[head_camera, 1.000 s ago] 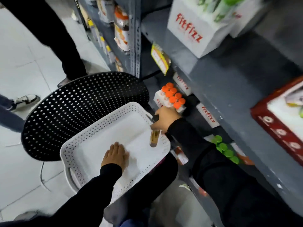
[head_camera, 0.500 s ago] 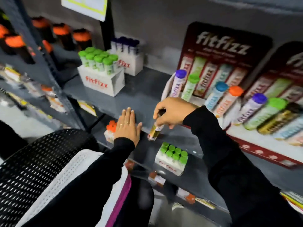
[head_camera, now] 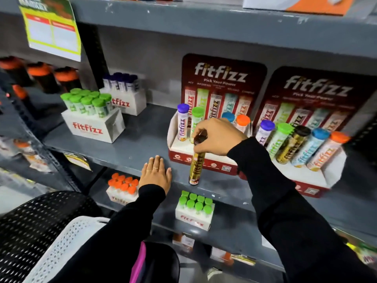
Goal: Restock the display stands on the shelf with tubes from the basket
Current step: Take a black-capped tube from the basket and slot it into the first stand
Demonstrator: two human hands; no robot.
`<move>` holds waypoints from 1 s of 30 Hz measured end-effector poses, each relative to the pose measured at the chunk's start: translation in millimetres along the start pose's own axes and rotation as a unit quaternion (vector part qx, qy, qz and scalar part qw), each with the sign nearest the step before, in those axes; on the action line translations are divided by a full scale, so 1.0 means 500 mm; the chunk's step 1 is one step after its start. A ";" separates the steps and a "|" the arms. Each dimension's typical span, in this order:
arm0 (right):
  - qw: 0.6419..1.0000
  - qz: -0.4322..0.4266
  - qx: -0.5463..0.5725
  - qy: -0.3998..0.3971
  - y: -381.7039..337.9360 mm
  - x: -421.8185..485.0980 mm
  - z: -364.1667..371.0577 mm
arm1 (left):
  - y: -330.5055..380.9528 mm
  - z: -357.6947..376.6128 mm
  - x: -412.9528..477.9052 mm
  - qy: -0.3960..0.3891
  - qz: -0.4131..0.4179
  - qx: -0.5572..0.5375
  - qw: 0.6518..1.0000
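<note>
Head view: the right hand (head_camera: 216, 137) grips a gold tube (head_camera: 196, 164) by its dark cap, fingers closed around the top, tube hanging nearly upright in front of the left display stand (head_camera: 204, 160), its base over the front edge of the shelf (head_camera: 142, 137). The left hand (head_camera: 156, 173) lies flat and open on that front edge, holding nothing. The left stand holds a purple-capped tube (head_camera: 182, 121), a green-capped one (head_camera: 196, 123), then a blue cap (head_camera: 228, 116) and an orange cap (head_camera: 243, 120) partly hidden behind the hand; the middle slot appears vacant, though the hand covers most of it. The right stand (head_camera: 306, 176) shows five tubes, including a gold one (head_camera: 293, 144). The white basket (head_camera: 67, 242) sits at the lower left on a black perforated seat (head_camera: 30, 217). Risks, as judged: the cap-only grip leaves the tube free to swing, so its base could catch the stand's front wall or knock the neighbouring green tube over. A loose cap could separate under load. Entry at a tilt may jam the tube between adjacent tubes.
</note>
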State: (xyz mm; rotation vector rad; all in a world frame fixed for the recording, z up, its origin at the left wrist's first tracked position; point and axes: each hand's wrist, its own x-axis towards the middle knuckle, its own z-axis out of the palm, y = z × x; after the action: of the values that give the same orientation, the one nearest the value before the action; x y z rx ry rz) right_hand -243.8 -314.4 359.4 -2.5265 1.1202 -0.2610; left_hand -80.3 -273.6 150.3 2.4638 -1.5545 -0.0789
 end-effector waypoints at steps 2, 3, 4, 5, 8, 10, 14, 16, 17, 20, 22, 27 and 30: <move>1.000 0.015 0.010 0.020 0.008 0.002 -0.007 | 0.002 -0.001 0.000 -0.003 -0.003 0.008 1.000; 0.999 0.027 0.023 0.033 0.012 0.004 -0.012 | 0.002 -0.002 0.000 -0.005 -0.004 0.010 1.000; 0.998 0.037 0.036 0.047 0.016 0.007 -0.017 | 0.003 -0.004 0.000 -0.008 -0.004 0.011 1.000; 0.996 0.043 0.045 0.064 0.019 0.011 -0.022 | 0.003 -0.006 0.000 -0.012 -0.006 0.012 1.000; 0.991 0.047 0.052 0.114 0.025 0.024 -0.041 | 0.004 -0.011 0.002 -0.033 -0.007 0.026 0.999; 0.987 0.054 0.044 0.148 0.028 0.032 -0.051 | 0.005 -0.014 0.003 -0.042 -0.005 0.035 0.999; 0.974 0.099 0.040 0.202 0.033 0.051 -0.056 | 0.002 -0.015 0.002 -0.048 -0.003 0.042 0.998; 0.970 0.112 0.031 0.214 0.036 0.060 -0.046 | 0.002 -0.012 0.003 -0.045 -0.001 0.043 0.998; 0.968 0.116 0.023 0.220 0.038 0.065 -0.039 | 0.002 -0.010 0.003 -0.042 -0.001 0.043 0.998; 0.964 0.127 0.004 0.234 0.045 0.074 -0.020 | -0.001 -0.005 0.005 -0.040 -0.003 0.041 0.998; 0.962 0.128 -0.016 0.242 0.049 0.077 -0.009 | -0.002 -0.002 0.006 -0.038 -0.003 0.043 0.998; 0.959 0.119 -0.013 0.257 0.063 0.100 0.003 | -0.001 -0.002 0.006 -0.030 -0.001 0.038 0.999; 0.964 0.118 -0.006 0.239 0.073 0.111 0.007 | -0.002 -0.002 0.006 -0.034 -0.002 0.037 0.999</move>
State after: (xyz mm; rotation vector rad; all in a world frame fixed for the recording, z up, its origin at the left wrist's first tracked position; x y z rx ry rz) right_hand -230.2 -377.5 342.6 -2.3687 1.5867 -0.8312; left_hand -78.1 -275.5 151.5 2.5462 -1.6082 -0.1095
